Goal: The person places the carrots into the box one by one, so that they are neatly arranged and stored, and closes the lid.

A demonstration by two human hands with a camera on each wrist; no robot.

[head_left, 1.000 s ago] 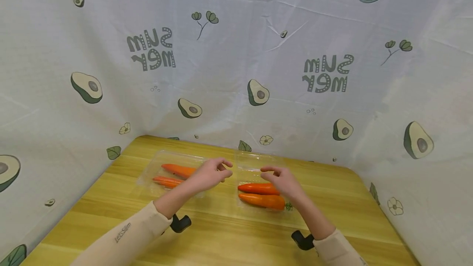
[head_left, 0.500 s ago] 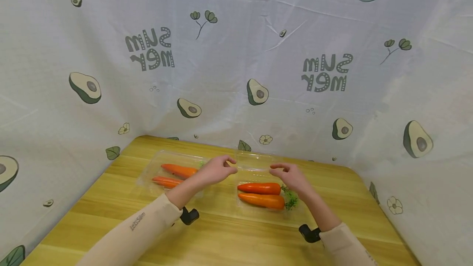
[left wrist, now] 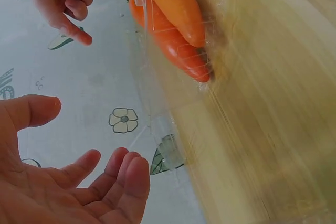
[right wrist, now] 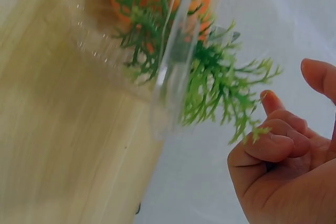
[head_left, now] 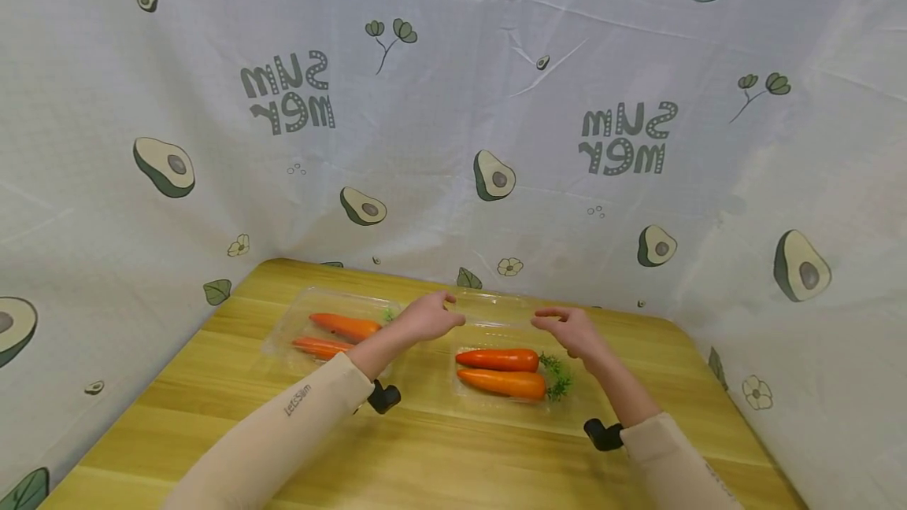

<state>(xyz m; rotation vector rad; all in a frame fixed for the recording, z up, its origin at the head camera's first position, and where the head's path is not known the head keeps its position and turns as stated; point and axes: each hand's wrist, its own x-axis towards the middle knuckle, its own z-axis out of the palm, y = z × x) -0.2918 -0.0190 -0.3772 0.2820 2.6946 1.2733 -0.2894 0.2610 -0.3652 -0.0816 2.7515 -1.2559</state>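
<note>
Two orange carrots [head_left: 499, 384] with leafy green tops [head_left: 556, 376] lie side by side in a clear plastic box [head_left: 464, 393], whose lid [head_left: 492, 308] is folded back behind it. My left hand [head_left: 431, 316] hovers by the left end of that lid, thumb and fingers spread and holding nothing. On the other side, my right hand [head_left: 575, 334] is raised above the right end of the box. In the right wrist view its thumb and index finger are apart, the other fingers loosely curled. Greens [right wrist: 220, 85] overhang the box wall there; whether they touch a fingertip, I cannot tell.
A second clear plastic box [head_left: 279, 333] stands to the left with more carrots [head_left: 343, 326], partly hidden by my left forearm. Both boxes rest on a wooden table [head_left: 453, 455]. A printed cloth [head_left: 425, 116] rises behind and at the sides.
My left hand has moved right, closer to the lid of the right box. The right hand has moved to the right, uncovering the carrot greens. Carrots and boxes look unmoved.
</note>
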